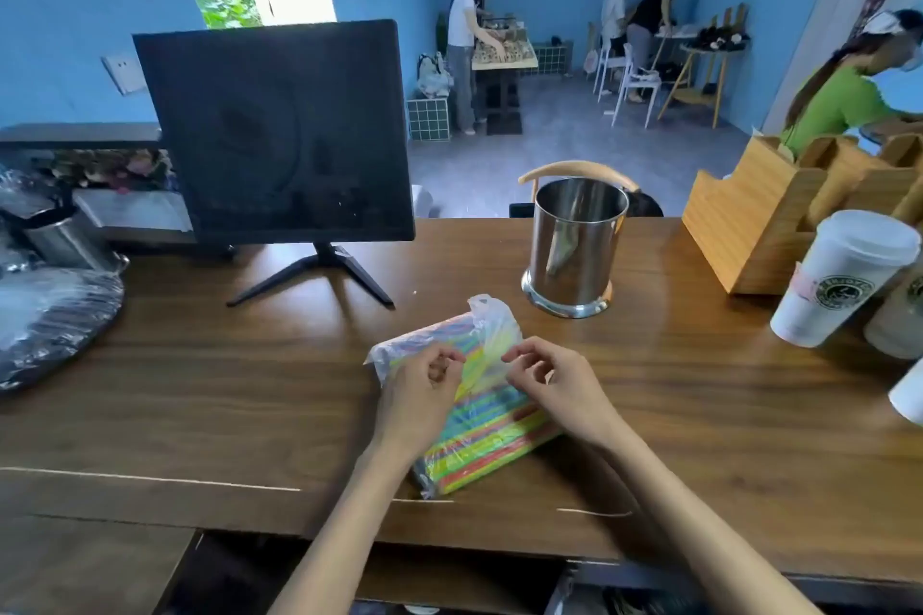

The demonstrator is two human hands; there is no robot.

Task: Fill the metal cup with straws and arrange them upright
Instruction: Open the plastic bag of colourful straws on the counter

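A clear plastic bag of coloured straws (487, 429) lies flat on the wooden counter (249, 390), in front of me. My left hand (417, 397) and my right hand (554, 380) rest on top of the bag, fingers curled, each pinching the loose plastic near its open far end. The shiny metal cup (574, 247) stands upright behind the bag, a little to the right. No straws show inside it.
A dark monitor (277, 135) on a stand occupies the counter's back left. A wooden organiser (779, 220) and white paper cups (839, 275) stand at the right. A plastic-wrapped tray (45, 320) lies at the left edge. Several people are in the room behind.
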